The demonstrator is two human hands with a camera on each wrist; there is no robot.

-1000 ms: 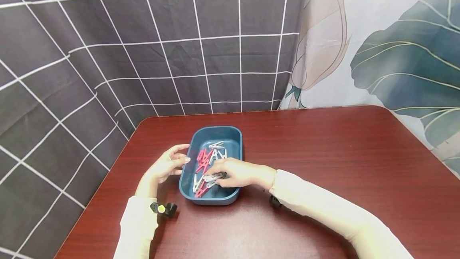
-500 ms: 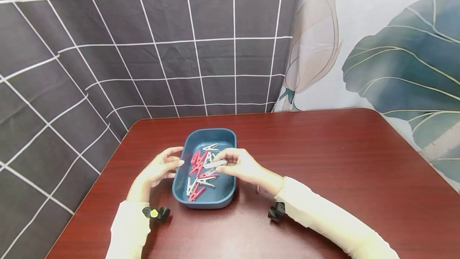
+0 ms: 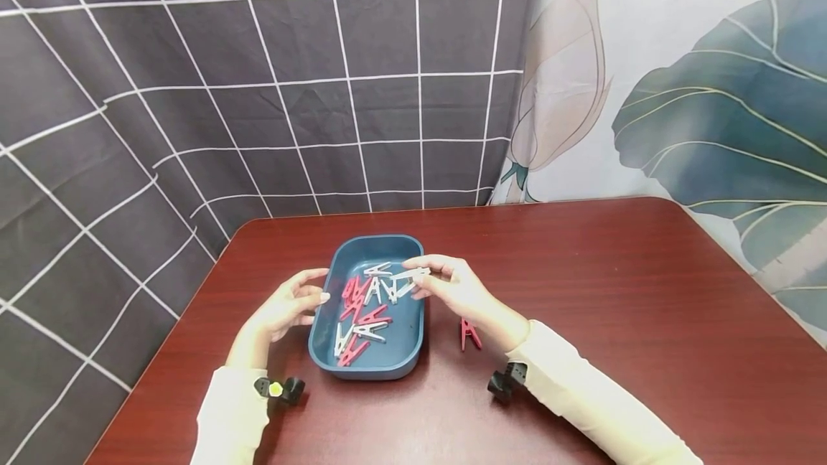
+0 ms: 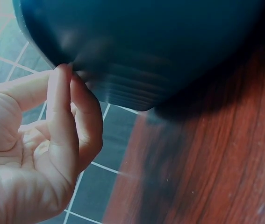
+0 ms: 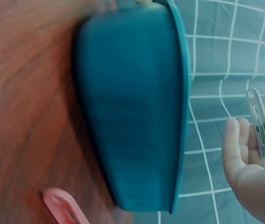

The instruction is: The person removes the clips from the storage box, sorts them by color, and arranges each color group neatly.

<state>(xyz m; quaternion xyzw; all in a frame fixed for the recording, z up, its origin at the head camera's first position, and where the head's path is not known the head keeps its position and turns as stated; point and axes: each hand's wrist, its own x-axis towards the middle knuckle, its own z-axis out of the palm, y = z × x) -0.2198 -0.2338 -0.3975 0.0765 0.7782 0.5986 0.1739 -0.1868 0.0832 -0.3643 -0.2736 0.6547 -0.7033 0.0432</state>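
Note:
Over the right rim of a blue plastic box, my right hand pinches a white clothespin between thumb and fingers. My left hand rests its fingertips against the box's left side near the rim, the fingers loosely bent. Several red and white clothespins lie inside the box, among them a red clothespin and a white clothespin. Outside, on the table to the right of the box, lies another red clothespin, partly in the right wrist view too.
The box stands on a dark red wooden table. Behind it hangs a grey cloth with a white grid. A flowered curtain hangs at the back right. Each wrist carries a small black camera.
The right hand has come up from inside the box and moved right with the white clothespin, over the rim. The red clothespin on the table has come into view. The left hand stays put.

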